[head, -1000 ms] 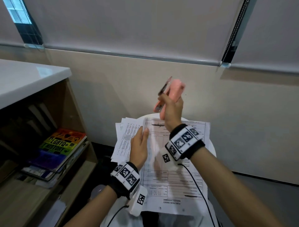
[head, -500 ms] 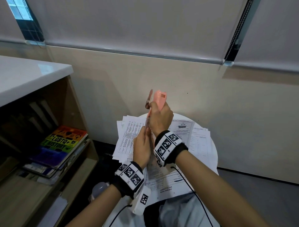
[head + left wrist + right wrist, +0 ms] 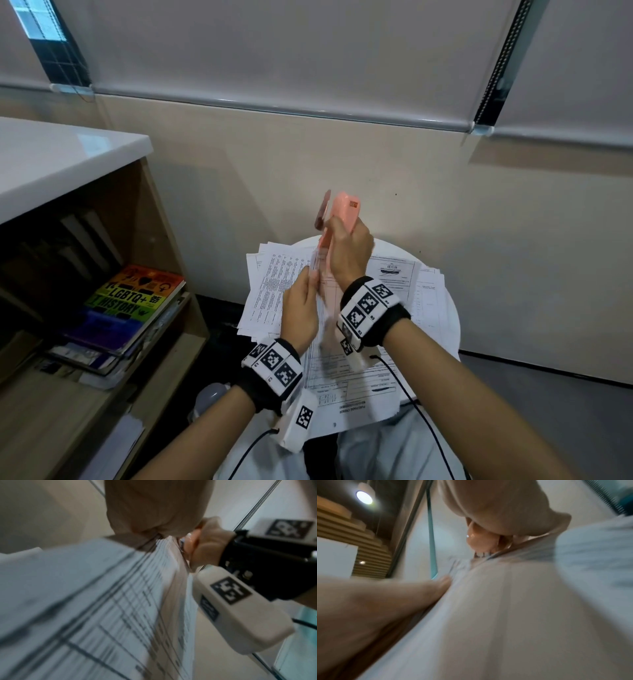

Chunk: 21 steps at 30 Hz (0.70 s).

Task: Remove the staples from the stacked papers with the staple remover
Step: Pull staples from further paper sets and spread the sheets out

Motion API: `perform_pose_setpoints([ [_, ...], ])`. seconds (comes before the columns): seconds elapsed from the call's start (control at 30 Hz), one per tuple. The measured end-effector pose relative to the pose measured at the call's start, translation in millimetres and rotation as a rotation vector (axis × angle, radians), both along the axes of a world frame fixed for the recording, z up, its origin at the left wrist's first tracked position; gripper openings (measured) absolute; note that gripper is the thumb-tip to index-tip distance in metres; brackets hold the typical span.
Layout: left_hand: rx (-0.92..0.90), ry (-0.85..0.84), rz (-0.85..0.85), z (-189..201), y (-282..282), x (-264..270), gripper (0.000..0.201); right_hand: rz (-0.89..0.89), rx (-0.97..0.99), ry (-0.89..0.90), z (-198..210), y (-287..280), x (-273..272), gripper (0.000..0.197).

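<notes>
Head view shows the right hand [image 3: 349, 253] clenched around the pink staple remover [image 3: 339, 219] above the round table's far edge while the left hand [image 3: 301, 308] apparently pinches the lifted stapled sheets [image 3: 320, 298], which it should hold taut as the remover pulls straight.

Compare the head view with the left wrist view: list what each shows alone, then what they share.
Only the head view shows the round white table, the loose sheets spread on it and the shelf with a rainbow book. Only the left wrist view shows the blurred ruled form up close, raised edge-on. Both show the right hand gripping the pink staple remover at the paper's top edge, and the left hand holding that paper.
</notes>
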<state>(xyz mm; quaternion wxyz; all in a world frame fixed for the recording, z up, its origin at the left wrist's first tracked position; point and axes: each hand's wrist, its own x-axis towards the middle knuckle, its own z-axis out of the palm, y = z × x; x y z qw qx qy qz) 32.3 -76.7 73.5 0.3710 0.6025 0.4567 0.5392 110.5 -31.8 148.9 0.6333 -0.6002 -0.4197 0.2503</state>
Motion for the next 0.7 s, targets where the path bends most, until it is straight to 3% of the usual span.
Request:
perform_pose_setpoints([
  [0.07,-0.021,0.002,-0.006,-0.2,4.1,-4.2,0.048,-0.014,-0.003,0.029,4.3,-0.1,18.6,0.017],
  [0.17,-0.068,-0.008,-0.072,4.0,6.1,-12.9,0.037,-0.018,0.149,0.311,9.9,-9.8,64.1,0.048],
  [0.2,-0.088,-0.022,-0.102,5.6,6.3,-15.9,0.035,0.004,0.215,0.389,7.4,-16.7,82.0,0.047],
  [0.3,-0.14,-0.052,-0.181,4.5,11.5,-22.3,0.034,0.082,0.241,0.567,-13.0,-47.1,125.7,0.012],
  [0.33,-0.15,-0.06,-0.203,3.9,14.0,-23.4,0.035,0.12,0.234,0.628,-24.5,-57.3,138.2,0.012],
  [0.43,-0.187,-0.074,-0.261,3.5,22.5,-23.7,0.036,0.273,0.175,0.802,-61.3,-80.2,163.0,0.053],
  [0.53,-0.186,-0.053,-0.281,4.1,33.2,-24.3,0.036,0.446,0.119,1.075,-83.9,-101.1,170.1,0.039],
  [0.63,-0.186,-0.002,-0.197,-3.9,45.6,-22.6,0.037,0.493,0.095,0.876,-106.6,-118.9,179.5,0.056],
  [0.7,-0.162,0.133,-0.085,-15.1,55.1,-18.1,0.04,0.608,-0.02,0.836,-110.2,-127.8,175.8,0.055],
])
